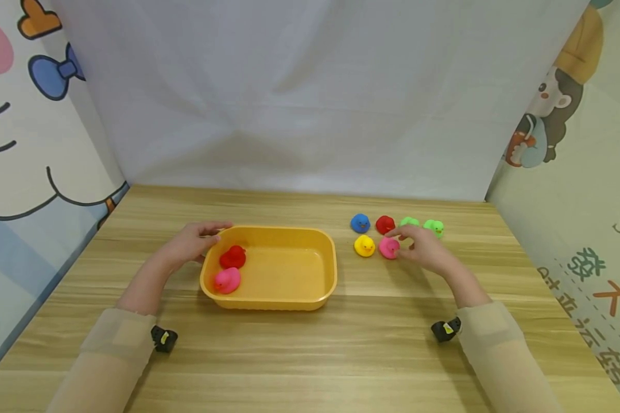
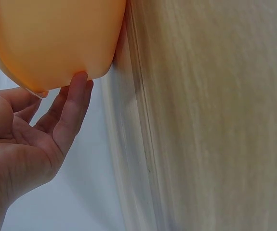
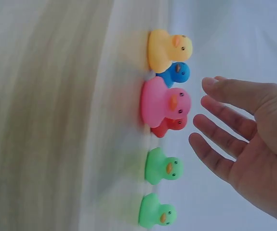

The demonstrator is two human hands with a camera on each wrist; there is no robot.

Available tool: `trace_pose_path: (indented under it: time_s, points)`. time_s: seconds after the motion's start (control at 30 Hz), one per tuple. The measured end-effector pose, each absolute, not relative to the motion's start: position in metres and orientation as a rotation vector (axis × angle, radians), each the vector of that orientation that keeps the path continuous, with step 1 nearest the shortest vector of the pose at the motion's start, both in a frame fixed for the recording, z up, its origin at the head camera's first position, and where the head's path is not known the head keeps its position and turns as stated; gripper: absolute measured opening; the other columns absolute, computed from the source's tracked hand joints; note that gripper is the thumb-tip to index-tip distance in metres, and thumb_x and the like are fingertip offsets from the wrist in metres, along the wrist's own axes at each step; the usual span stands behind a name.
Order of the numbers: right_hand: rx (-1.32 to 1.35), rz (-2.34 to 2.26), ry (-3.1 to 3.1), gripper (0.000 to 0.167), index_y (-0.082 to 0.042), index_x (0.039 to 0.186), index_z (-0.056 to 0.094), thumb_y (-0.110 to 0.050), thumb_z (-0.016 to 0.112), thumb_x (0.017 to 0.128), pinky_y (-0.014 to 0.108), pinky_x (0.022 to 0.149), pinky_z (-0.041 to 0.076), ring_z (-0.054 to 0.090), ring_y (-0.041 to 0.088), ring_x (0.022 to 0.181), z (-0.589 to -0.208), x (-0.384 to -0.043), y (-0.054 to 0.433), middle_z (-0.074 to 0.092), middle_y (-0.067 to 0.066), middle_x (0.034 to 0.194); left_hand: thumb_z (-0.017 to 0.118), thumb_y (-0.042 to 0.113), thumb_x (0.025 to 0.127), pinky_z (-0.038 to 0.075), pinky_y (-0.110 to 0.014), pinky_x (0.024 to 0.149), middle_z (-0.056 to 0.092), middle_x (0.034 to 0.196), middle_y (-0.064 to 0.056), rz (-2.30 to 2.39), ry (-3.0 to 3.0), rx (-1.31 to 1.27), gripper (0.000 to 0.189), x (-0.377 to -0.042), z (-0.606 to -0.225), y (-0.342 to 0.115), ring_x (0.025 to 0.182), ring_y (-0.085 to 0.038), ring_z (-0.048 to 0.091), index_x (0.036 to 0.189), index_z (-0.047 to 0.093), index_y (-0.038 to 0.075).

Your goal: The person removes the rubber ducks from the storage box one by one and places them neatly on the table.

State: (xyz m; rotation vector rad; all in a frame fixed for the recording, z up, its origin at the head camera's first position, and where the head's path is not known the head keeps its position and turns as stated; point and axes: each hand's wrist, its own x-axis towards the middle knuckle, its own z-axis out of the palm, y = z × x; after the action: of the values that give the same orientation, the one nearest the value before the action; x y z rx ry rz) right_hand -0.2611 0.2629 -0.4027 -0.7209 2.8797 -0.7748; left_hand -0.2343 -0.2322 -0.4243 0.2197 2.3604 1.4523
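A yellow-orange plastic tub rests on the table, with a red rubber duck and a pink rubber duck at its left end. My left hand holds that end, thumb at the rim and fingertips against the outer wall. Right of the tub, my right hand hovers with spread fingers over another pink duck; the right wrist view shows a gap between them. Around it stand a yellow duck, a blue duck, a red duck and two green ducks.
The wood-grain table ends at a hanging white cloth behind the tub and ducks. Printed panels flank the table on both sides. A small black device sits at each wrist.
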Motion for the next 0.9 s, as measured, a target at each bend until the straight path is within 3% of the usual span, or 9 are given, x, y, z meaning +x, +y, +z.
trace_pose_path:
  time_s: [0.47, 0.9]
  points:
    - [-0.832, -0.825, 2.9, 0.036, -0.003, 0.119, 0.061, -0.004, 0.068, 0.085, 0.051, 0.085, 0.051, 0.053, 0.035, 0.109, -0.378, -0.248, 0.246, 0.061, 0.016, 0.12, 0.04, 0.014, 0.102, 0.057, -0.041, 0.076, 0.036, 0.144, -0.027, 1.447, 2.368, 0.229, 0.044, -0.234, -0.423, -0.232, 0.118, -0.041, 0.05, 0.145, 0.036, 0.008]
    - [-1.063, -0.882, 2.96, 0.039, -0.006, 0.121, 0.061, -0.009, 0.071, 0.084, 0.042, 0.081, 0.054, 0.059, 0.022, 0.097, -0.355, -0.232, 0.221, 0.064, 0.009, 0.114, 0.04, 0.013, 0.101, 0.057, -0.04, 0.076, 0.037, 0.143, -0.027, 1.447, 2.37, 0.225, 0.044, -0.234, -0.423, -0.232, 0.115, -0.039, 0.051, 0.145, 0.037, 0.007]
